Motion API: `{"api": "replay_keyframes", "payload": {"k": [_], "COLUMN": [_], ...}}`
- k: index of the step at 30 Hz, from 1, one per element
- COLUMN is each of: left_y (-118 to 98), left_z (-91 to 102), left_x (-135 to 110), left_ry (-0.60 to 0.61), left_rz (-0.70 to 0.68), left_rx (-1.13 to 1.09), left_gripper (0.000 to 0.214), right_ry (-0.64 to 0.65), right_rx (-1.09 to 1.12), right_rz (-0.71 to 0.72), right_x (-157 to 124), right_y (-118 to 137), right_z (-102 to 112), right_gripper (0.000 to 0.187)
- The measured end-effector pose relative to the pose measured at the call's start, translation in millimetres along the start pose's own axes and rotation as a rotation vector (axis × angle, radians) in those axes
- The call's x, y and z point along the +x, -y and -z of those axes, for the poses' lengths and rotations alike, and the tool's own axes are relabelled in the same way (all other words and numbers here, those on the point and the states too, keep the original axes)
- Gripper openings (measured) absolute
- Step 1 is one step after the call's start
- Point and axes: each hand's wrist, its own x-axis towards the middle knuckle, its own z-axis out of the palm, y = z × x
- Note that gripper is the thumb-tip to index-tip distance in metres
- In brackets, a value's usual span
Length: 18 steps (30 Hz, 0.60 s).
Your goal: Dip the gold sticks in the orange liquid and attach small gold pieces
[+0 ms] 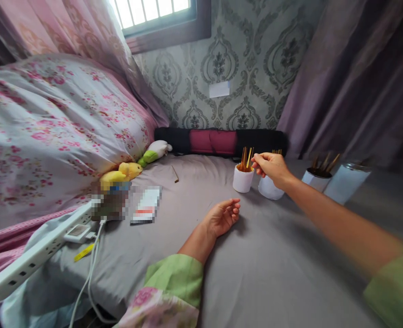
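Observation:
My right hand [271, 167] reaches out over the grey bed sheet and pinches a thin wooden stick [249, 158] at the mouth of a small white cup [243, 178] that holds several such sticks. A second white cup [269, 187] stands just behind that hand, partly hidden by it. My left hand [223, 217] rests palm up on the sheet with its fingers loosely curled and nothing in it. One loose stick [175, 174] lies on the sheet further left.
Another white cup with sticks [316, 178] and a shiny tin [345, 182] stand at the right. A black and red bolster [222, 141] lies against the wall. Flowered bedding [51, 132], a soft toy [133, 169], a power strip [33, 257] and cables fill the left.

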Motion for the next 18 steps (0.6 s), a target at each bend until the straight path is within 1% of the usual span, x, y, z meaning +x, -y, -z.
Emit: {"api": "replay_keyframes", "payload": {"k": [4, 9, 12, 16, 18], "left_y": [0.0, -0.3, -0.3, -0.1, 0.0], "left_z": [1.6, 3.1, 2.8, 2.3, 2.0], "left_x": [0.9, 2.1, 2.0, 1.6, 1.3], "left_ry": [0.01, 0.021, 0.018, 0.018, 0.015], "left_rz": [-0.007, -0.003, -0.004, 0.005, -0.002], "left_rx": [-0.003, -0.008, -0.004, -0.007, -0.006], "left_gripper": [0.011, 0.011, 0.011, 0.009, 0.009], "right_ry": [0.01, 0.031, 0.066, 0.092, 0.106], "right_rx": [0.03, 0.069, 0.087, 0.088, 0.092], "right_rz": [-0.039, -0.104, -0.156, -0.263, -0.289], "right_x": [-9.9, -23.8, -35.0, -50.3, -56.4], "right_y": [-2.0, -11.4, -19.4, -32.4, -40.3], "right_z": [-0.8, -4.2, -9.2, -18.9, -23.9], "right_gripper": [0.024, 0.026, 0.027, 0.027, 0.027]}}
